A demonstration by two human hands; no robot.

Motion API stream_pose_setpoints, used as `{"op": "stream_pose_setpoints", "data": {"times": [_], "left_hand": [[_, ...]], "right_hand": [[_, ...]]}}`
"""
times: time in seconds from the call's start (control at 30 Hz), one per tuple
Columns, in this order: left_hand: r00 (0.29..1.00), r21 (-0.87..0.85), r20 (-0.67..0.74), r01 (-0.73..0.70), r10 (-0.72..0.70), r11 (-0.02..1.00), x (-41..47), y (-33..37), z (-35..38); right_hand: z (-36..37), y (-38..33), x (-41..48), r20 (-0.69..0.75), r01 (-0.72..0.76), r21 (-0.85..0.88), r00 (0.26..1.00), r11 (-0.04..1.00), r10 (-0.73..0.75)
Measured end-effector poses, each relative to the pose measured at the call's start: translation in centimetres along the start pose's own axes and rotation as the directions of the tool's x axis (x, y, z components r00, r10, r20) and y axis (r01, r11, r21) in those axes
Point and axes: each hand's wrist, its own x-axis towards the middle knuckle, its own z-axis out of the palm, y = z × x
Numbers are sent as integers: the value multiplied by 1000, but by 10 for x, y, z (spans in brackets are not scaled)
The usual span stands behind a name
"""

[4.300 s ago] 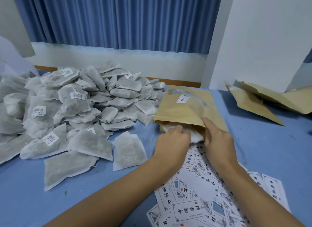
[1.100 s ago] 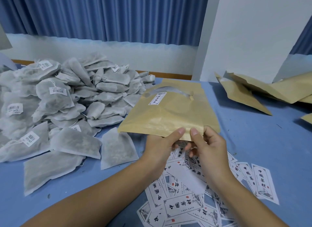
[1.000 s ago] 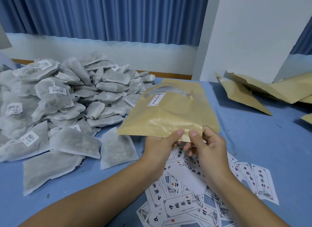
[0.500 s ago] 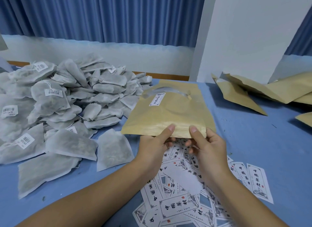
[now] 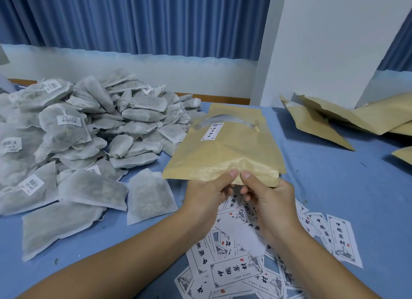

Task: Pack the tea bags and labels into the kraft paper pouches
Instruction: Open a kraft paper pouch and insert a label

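While white printed paper labels (image 5: 236, 273) lie scattered on the blue bench (image 5: 334, 187) under my wrists, my left grip (image 5: 205, 196) and right grip (image 5: 272, 200) both pinch the near edge of the tan kraft paper pouch (image 5: 225, 151), thumbs side by side on top. Its body stretches away from me. The grey mesh tea bags (image 5: 66, 129) are heaped far left, nearer my left grip.

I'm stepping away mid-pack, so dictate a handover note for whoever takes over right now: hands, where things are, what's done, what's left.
Left hand and right hand both pinch the near edge of the brown kraft paper pouch, thumbs on top.
Done: a small white label shows on its front; seal unclear.
Grey mesh tea bags piled left; printed white paper labels under the hands; more kraft pouches lie far right.
Left: press this pouch closed, then fill the rest.
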Motion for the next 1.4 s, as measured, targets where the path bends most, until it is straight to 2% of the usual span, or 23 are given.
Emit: {"op": "stream_pose_setpoints", "data": {"times": [0.1, 0.27, 0.47, 0.63, 0.9, 1.03, 1.23, 1.4], "left_hand": [[1000, -3, 7, -1, 1, 1000, 0, 0, 2], [997, -52, -71, 19, -22, 998, 3, 1, -2], [1000, -49, 15, 17, -16, 999, -1, -2, -2], [999, -102, 27, 24, -21, 994, 0, 0, -2], [999, -47, 41, -26, 28, 999, -1, 0, 0], [996, -60, 81, -39, 44, 997, -1, 5, 2], [1000, -83, -19, -16, 15, 996, 0, 5, -2], [998, -4, 70, -9, 9, 1000, -3, 1, -1]], "right_hand": [[1, -2, 1, 2, 12, 13, 1000, 1000, -12], [-3, -6, 4, -60, 10, 114, 998, 993, -3], [1, -3, -1, 5, -9, 116, 1000, 993, 9], [0, -9, 0, 70, -33, 110, 997, 993, 25], [3, -6, -1, 65, -34, 61, 997, 998, 30], [4, -14, 1, 101, -39, 109, 994, 993, 28], [-1, -15, 1, 55, -41, 213, 998, 976, 29], [2, -6, -1, 75, 40, 58, 996, 998, -44]]}}
